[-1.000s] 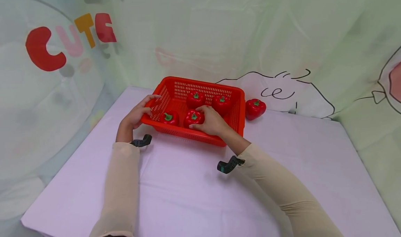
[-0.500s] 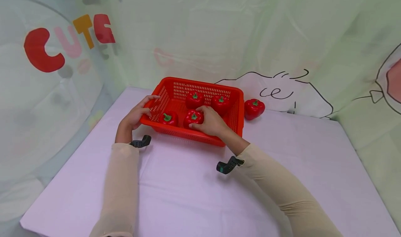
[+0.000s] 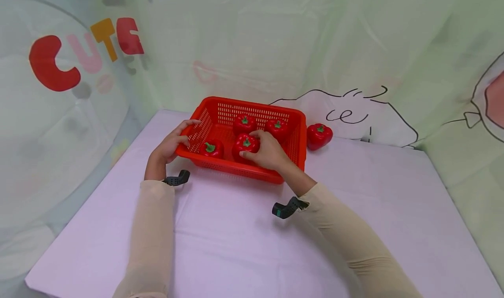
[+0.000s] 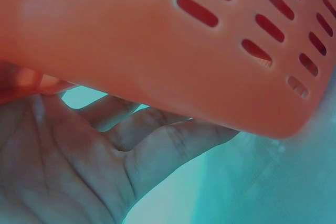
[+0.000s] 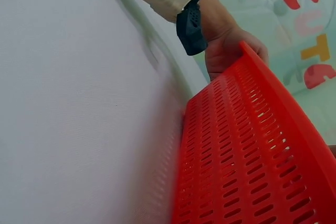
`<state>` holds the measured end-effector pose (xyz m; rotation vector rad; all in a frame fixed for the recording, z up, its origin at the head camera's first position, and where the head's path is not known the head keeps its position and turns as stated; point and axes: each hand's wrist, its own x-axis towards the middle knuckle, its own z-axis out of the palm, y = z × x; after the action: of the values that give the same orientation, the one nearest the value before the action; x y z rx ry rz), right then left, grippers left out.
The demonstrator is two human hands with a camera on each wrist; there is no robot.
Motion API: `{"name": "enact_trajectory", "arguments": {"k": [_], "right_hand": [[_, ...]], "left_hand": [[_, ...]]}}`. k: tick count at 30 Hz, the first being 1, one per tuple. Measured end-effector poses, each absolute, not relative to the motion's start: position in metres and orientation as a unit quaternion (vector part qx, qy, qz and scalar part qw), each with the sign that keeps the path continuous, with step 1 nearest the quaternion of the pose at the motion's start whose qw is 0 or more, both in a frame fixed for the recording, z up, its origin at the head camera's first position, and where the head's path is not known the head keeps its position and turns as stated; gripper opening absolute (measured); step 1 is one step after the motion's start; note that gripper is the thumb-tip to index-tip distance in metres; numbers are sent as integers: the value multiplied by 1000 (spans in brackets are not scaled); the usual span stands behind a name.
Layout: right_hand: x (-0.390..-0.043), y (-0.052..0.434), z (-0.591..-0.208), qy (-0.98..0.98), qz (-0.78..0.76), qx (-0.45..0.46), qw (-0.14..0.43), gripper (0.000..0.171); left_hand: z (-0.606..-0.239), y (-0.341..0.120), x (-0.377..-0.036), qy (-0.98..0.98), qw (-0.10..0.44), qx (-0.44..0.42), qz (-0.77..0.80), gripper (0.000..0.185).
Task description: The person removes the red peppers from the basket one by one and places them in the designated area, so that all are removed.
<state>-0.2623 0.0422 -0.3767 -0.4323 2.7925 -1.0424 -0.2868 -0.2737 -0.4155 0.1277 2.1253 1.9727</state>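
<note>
The right hand (image 3: 269,152) had its fingers curled round a red bell pepper (image 3: 245,143) at the near middle of the red basket (image 3: 300,129). The pepper sat at the hand's 9 o'clock, stem up. The left hand (image 3: 170,145) gripped the basket's left rim, further off.

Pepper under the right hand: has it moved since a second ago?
Yes. The pepper gripped by the right hand sits slightly higher against the basket's near wall, closer to the two rear peppers. The basket has not shifted.
</note>
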Motion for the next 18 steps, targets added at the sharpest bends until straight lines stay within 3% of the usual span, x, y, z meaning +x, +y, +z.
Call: {"name": "enact_trajectory", "arguments": {"k": [18], "right_hand": [[-262,45,-375,907,-396,-132,53,77]], "left_hand": [[-416,-274,-287,720,115,60,681,72]]}}
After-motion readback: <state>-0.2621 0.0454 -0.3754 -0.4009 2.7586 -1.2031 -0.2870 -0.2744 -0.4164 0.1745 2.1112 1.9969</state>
